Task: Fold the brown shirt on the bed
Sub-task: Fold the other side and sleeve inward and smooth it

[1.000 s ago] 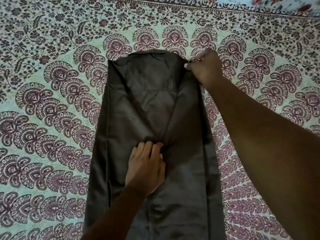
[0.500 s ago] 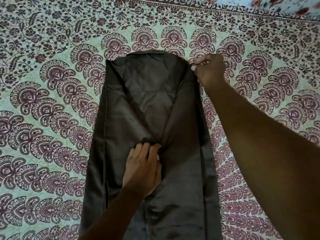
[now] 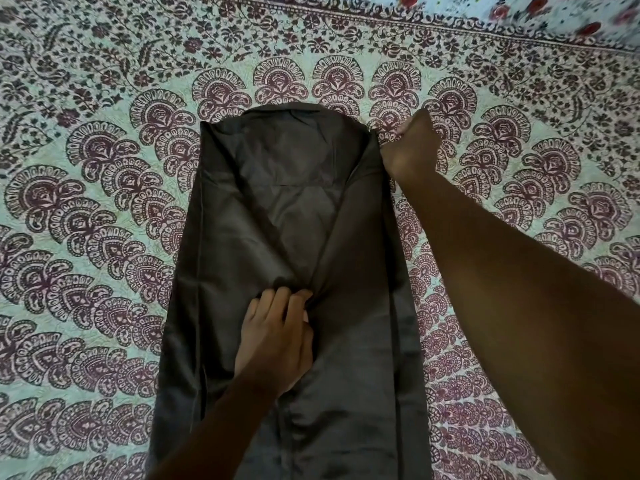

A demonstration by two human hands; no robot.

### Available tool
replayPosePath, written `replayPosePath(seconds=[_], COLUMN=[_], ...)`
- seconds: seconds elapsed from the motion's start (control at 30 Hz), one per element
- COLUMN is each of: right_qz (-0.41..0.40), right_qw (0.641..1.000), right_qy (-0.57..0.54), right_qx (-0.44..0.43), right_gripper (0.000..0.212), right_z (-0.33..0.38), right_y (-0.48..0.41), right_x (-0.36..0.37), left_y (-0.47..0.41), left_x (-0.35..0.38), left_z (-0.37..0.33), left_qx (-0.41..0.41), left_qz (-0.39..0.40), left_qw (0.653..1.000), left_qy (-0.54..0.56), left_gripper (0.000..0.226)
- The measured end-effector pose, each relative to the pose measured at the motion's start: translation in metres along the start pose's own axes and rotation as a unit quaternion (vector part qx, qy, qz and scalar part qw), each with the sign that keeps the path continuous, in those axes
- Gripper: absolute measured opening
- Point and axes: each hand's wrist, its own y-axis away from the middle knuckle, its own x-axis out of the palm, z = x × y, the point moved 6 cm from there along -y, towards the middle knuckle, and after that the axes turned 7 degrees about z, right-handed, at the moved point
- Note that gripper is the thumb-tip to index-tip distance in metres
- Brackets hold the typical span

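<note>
left hand (image 3: 277, 337): lies palm down on the middle of the brown shirt (image 3: 363, 358). its fingers are together and its fingertips are curled into a small gather of cloth, where two folded-in edges meet in a v.

right hand (image 3: 410, 147): closed in a fist, pinching the far right corner of the shirt, with the arm reaching across the right edge of the cloth.

shirt position: flat on the bed (image 3: 104, 209), central in the view. one hand holds its middle and the other its far right corner.

orientation: the long axis runs near to far. the rounded end points far, and the near end leaves the view at the bottom. both long sides are folded inward, giving a narrow, tall strip.

material: dark brown, smooth cloth with a slight sheen, straight seams along the side folds and shallow creases near the left hand.

bed cover: pale green, printed with maroon fan and paisley shapes in arcs, with a floral border band at the far side.
</note>
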Motion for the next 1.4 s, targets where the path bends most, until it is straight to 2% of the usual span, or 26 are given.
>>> replayPosePath(seconds=[0.1,0.2,0.3,0.37,0.43,0.5,0.6,0.67,0.73,0.83,0.93,1.03,1.13,1.2,1.27,1.33,1.37,1.4], right_qz=[-0.002,-0.056,-0.071,0.008,0.101,0.134,0.115,0.092,0.105,0.116,0.13,0.139,0.15,0.155,0.166,0.178,0.183,0.186], right_qw=[1.0,0.989,0.943,0.894,0.861,0.857,0.863,0.865,0.867,0.847,0.838,0.847,0.852,0.862,0.869,0.874,0.876,0.878], right_qy=[0.002,0.026,0.133,0.254,0.343,0.37,0.364,0.358,0.354,0.373,0.376,0.377,0.391,0.384,0.373,0.363,0.359,0.354], right_qx=[-0.026,-0.135,-0.298,-0.37,-0.361,-0.333,-0.332,-0.338,-0.334,-0.361,-0.373,-0.348,-0.314,-0.293,-0.281,-0.27,-0.265,-0.264], right_gripper=[0.033,0.027,0.026,0.044,0.063,0.068,0.065,0.061,0.062,0.063,0.05,0.051,0.056,0.057,0.058,0.057,0.056,0.055], right_z=[0.002,0.005,0.001,-0.013,-0.029,-0.031,-0.02,-0.028,-0.051,-0.093,-0.12,-0.134,-0.148,-0.155,-0.162,-0.169,-0.173,-0.175], right_y=[0.003,0.025,0.069,0.091,0.089,0.082,0.1,0.137,0.184,0.249,0.293,0.326,0.364,0.394,0.424,0.452,0.463,0.474], right_x=[0.0,-0.004,0.002,0.021,0.034,0.032,0.02,0.017,0.021,0.026,0.025,0.021,0.02,0.019,0.021,0.023,0.023,0.023], left_y=[0.0,-0.001,0.0,0.001,0.001,0.002,0.003,0.004,0.005,0.01,0.034,0.076,0.119,0.139,0.148,0.162,0.172,0.183], left_x=[-0.001,0.0,0.0,-0.001,-0.001,-0.001,0.0,-0.002,-0.004,-0.011,-0.02,-0.013,0.004,0.007,-0.002,-0.01,-0.009,-0.004], left_z=[0.0,0.001,0.001,0.0,0.0,0.0,-0.001,-0.002,-0.002,-0.006,-0.02,-0.037,-0.03,-0.025,-0.03,-0.043,-0.046,-0.047], left_qx=[0.003,0.004,0.004,0.007,0.011,0.018,0.036,0.046,0.046,0.027,0.026,0.123,0.137,0.131,0.138,0.184,0.188,0.176], left_qz=[-0.005,0.001,0.003,-0.008,-0.021,-0.022,-0.004,0.001,0.002,-0.015,-0.021,0.075,0.203,0.226,0.188,0.116,0.109,0.132], left_qw=[1.0,1.0,1.0,1.0,1.0,0.999,0.999,0.999,0.999,0.999,0.999,0.989,0.964,0.955,0.963,0.968,0.968,0.968], left_qy=[0.0,0.003,0.014,0.014,0.017,0.017,-0.001,-0.015,-0.013,0.012,-0.001,-0.014,-0.102,-0.143,-0.135,-0.128,-0.124,-0.12], left_gripper=[0.036,0.037,0.04,0.041,0.04,0.04,0.043,0.043,0.041,0.038,0.042,0.059,0.101,0.109,0.091,0.056,0.049,0.054])
